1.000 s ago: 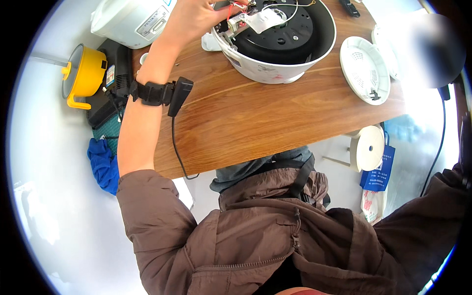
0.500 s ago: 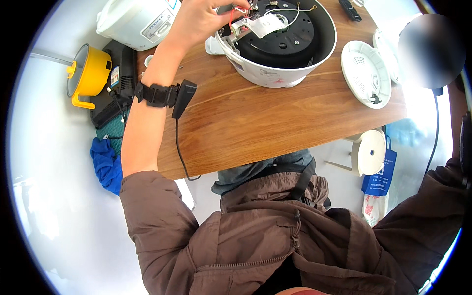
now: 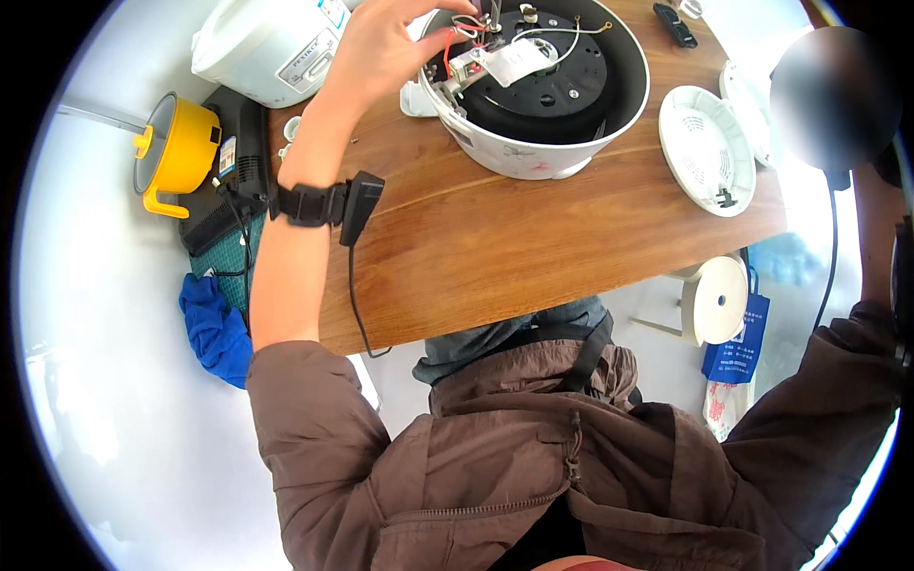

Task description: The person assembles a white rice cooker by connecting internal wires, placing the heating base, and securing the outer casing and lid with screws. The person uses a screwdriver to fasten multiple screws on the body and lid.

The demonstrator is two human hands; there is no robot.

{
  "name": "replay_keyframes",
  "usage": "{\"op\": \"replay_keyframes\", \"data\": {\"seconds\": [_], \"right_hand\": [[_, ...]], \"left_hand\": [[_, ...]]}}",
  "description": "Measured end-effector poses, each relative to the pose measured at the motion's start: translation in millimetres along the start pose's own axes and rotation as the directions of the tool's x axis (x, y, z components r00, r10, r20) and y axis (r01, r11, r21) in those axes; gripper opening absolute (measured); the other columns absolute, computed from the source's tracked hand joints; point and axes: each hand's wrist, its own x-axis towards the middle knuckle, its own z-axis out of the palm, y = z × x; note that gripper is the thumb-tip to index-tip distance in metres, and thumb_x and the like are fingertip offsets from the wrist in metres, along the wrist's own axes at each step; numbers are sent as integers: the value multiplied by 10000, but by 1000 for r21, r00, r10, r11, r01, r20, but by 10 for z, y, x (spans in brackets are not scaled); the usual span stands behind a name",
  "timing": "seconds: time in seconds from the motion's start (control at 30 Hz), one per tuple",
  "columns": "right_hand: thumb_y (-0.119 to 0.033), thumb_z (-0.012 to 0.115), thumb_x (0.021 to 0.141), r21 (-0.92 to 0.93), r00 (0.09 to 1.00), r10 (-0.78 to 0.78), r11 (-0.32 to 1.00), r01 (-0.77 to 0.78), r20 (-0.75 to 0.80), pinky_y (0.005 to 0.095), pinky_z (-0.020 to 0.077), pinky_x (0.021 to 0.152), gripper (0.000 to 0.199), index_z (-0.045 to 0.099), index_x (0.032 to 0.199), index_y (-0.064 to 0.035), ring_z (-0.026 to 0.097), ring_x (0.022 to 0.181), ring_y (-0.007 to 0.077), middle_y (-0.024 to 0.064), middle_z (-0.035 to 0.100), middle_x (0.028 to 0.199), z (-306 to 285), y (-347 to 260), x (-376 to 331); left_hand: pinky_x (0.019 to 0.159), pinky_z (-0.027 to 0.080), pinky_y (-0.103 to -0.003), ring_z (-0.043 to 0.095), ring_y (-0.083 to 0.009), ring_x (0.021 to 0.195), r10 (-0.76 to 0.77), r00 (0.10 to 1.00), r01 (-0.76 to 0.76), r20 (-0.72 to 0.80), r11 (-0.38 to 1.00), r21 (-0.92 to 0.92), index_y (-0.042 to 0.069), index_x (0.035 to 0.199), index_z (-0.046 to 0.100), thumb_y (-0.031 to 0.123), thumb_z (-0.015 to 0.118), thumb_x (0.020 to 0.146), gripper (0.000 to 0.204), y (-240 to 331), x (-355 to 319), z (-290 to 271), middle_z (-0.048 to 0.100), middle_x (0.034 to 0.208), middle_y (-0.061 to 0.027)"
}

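While the brown jacket (image 3: 533,457) fills the near part of the view, the left forearm rises from its sleeve across the wooden table (image 3: 495,247), with a black wrist strap (image 3: 319,203) and a dangling cord (image 3: 354,295) just below the hand. Beyond the strap, the left hand (image 3: 381,52) reaches over the rim of the upturned white cooker body (image 3: 533,157); its fingers (image 3: 433,11) curl over the wiring there, but whether they pinch a wire or only hover over it cannot be told, since the fingertips run up to the picture's top edge. Just to the right of those fingers, inside the shell, lie a red wire (image 3: 447,48), a white paper tag (image 3: 511,62) and thin pale leads, all on the black round base plate (image 3: 543,76). The tag's long axis runs away from the fingers to the right and slightly up. This hand is plainly the nearer one to the wiring. The right hand is not in view: only its sleeve (image 3: 857,381) climbs the right edge, so its grip cannot be judged. Farther right of the fingers a round white vented lid (image 3: 706,147) rests on the table; to their left stand a second white cooker (image 3: 267,43) and, off the table, a yellow pot (image 3: 181,152) with a blue cloth (image 3: 214,328) below it
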Motion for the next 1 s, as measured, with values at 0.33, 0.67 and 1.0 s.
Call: {"op": "replay_keyframes", "data": {"seconds": [0.33,0.67,1.0], "right_hand": [[-72,610,971,417,884,451,832,-366,-122,302,515,827,364,545,1329,-86,637,881,137,68,656,985,40,-126,-6],[-98,621,979,319,769,441,892,-319,-463,373,511,706,301,525,1259,-43,660,733,238,134,650,801,473,-440,90],[-152,574,1021,510,777,509,811,-288,-371,394,531,691,348,477,1303,28,678,677,274,160,665,769,393,-414,142]], "left_hand": [[651,430,-279,530,-135,729,-289,934,254,-209,951,-178,56,999,660,154,714,930,131,325,-498,377,642,913,-12],[645,395,-265,457,-113,730,-366,878,267,-310,910,-317,33,1123,595,189,697,955,252,280,-812,518,529,946,-37],[666,407,-272,468,-123,725,-331,871,235,-363,929,-285,23,1108,602,200,681,959,244,228,-812,552,552,960,-55]]}}
